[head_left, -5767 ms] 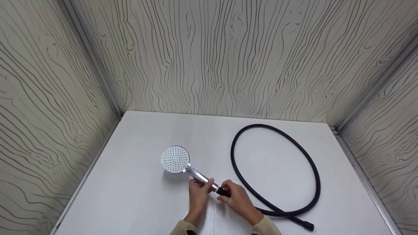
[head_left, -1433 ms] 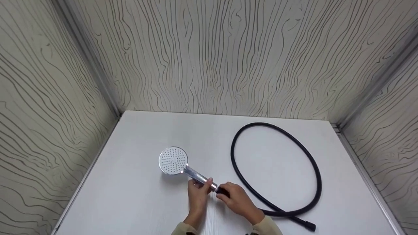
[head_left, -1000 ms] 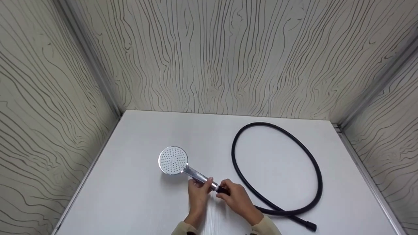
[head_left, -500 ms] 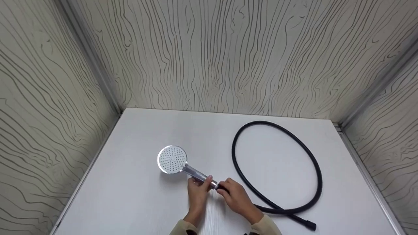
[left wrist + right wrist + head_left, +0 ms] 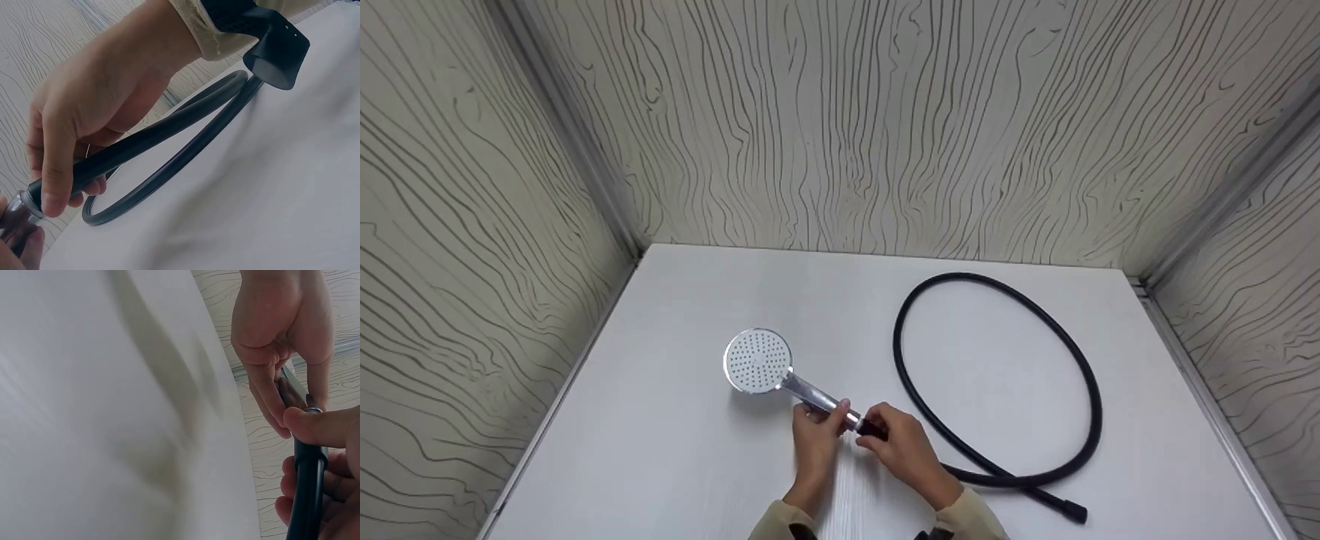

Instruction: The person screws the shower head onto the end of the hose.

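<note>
A chrome shower head (image 5: 757,361) with a round, dotted white face points to the back left, its handle held near the lower end by my left hand (image 5: 815,442). Thumb and fingers of my right hand (image 5: 907,446) grip the black end of a shower hose (image 5: 1093,405), which meets the handle's end. In the left wrist view the black hose end (image 5: 56,183) sits against the chrome handle (image 5: 22,211), with no visible gap. The right wrist view has the right thumb (image 5: 309,426) on the joint, partly covering it. Whether the thread is engaged is hidden.
The hose makes one large loop on the white table (image 5: 675,315) at the right. Its free end (image 5: 1075,511) lies near the front right. Wood-patterned panels (image 5: 840,135) enclose the table at the back and both sides.
Shower head, hose and left hand stay nearly in place. The right fingers shift their grip around the hose end, covering it more half a second ago and exposing more of it now.
</note>
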{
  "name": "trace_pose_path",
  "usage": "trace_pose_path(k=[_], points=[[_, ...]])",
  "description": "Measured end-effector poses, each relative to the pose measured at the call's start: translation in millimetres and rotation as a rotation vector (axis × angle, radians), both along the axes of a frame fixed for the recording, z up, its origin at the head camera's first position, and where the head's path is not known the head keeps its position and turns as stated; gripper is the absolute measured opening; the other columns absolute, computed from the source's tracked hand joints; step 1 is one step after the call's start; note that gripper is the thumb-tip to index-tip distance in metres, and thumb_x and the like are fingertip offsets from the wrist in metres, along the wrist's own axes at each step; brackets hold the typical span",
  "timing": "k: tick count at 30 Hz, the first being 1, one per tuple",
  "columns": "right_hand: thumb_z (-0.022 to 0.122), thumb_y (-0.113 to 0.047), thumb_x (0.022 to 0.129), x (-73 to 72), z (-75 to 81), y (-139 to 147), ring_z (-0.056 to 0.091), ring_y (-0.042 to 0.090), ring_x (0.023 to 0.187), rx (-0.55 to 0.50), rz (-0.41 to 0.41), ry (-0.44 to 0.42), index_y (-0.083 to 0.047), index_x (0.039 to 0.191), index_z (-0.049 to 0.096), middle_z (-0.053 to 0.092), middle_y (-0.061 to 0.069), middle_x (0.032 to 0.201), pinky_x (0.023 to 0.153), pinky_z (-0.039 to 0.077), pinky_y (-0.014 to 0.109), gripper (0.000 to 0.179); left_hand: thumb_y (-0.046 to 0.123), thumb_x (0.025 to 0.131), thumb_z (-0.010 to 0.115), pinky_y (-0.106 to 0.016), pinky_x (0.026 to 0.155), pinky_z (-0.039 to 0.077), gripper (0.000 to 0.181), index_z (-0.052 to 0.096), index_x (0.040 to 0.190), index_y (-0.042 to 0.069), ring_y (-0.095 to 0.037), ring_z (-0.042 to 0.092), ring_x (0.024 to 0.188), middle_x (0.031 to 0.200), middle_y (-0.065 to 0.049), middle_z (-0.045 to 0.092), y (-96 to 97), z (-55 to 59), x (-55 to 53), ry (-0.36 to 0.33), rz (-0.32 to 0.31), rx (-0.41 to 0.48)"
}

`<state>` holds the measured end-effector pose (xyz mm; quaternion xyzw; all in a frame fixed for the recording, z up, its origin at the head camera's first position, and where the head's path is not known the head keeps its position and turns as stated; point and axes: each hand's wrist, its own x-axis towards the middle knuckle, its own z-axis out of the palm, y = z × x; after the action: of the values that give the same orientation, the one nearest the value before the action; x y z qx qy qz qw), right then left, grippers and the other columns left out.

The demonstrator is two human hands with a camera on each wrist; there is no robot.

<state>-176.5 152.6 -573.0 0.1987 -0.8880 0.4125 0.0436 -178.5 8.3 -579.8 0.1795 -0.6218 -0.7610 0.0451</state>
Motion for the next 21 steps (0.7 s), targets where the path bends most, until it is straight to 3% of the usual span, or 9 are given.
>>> trace_pose_path(k=[4, 8, 12, 17, 21], points=[[0.067, -0.018, 0.091, -2.4, 0.4, 4.2, 0.052, -0.001, 0.070, 0.006, 0.095, -0.025, -0.008, 0.093, 0.065, 0.068, -0.001, 0.081, 0.060, 0.046, 0.018, 0.010, 0.015, 0.087, 0.073, -0.027, 0.073, 0.058, 0.048, 0.041, 0.116, -0.006, -0.018, 0.068, 0.083, 0.100, -0.020, 0.067, -0.8, -0.1, 1.1, -0.007, -0.025, -0.026], [0.061, -0.021, 0.096, -3.5, 0.9, 7.1, 0.044, -0.003, 0.065, 0.027, 0.148, -0.035, -0.011, 0.089, 0.066, 0.059, -0.005, 0.074, 0.056, 0.040, 0.015, 0.013, 0.014, 0.087, 0.072, -0.028, 0.074, 0.058, 0.048, 0.041, 0.117, -0.007, -0.017, 0.069, 0.084, 0.101, -0.021, 0.067, -1.2, -2.7, 1.3, -0.011, -0.037, -0.023], [0.061, -0.026, 0.095, -3.4, 1.3, 6.1, 0.040, -0.003, 0.063, 0.074, 0.106, -0.044, -0.014, 0.091, 0.068, 0.051, -0.008, 0.071, 0.055, 0.036, 0.015, 0.014, 0.013, 0.087, 0.073, -0.027, 0.071, 0.058, 0.047, 0.042, 0.116, -0.007, -0.019, 0.069, 0.083, 0.099, -0.020, 0.067, -0.8, -4.5, -0.1, -0.005, -0.012, -0.022], [0.072, -0.019, 0.087, -2.6, 1.0, 3.3, 0.045, -0.001, 0.065, 0.081, 0.039, -0.109, -0.011, 0.098, 0.063, 0.058, -0.006, 0.075, 0.057, 0.041, 0.017, 0.016, 0.011, 0.085, 0.074, -0.026, 0.069, 0.057, 0.046, 0.043, 0.113, -0.007, -0.018, 0.067, 0.081, 0.095, -0.019, 0.067, 0.3, -7.0, -2.5, 0.003, 0.019, -0.037], [0.079, -0.013, 0.079, -1.2, -0.6, 1.4, 0.051, 0.001, 0.067, 0.073, -0.011, -0.069, -0.009, 0.097, 0.059, 0.065, -0.001, 0.078, 0.059, 0.044, 0.019, 0.028, 0.011, 0.085, 0.074, -0.026, 0.070, 0.058, 0.045, 0.042, 0.112, -0.006, -0.018, 0.067, 0.080, 0.095, -0.019, 0.068, -0.4, -7.1, -3.9, -0.002, 0.027, -0.026]])
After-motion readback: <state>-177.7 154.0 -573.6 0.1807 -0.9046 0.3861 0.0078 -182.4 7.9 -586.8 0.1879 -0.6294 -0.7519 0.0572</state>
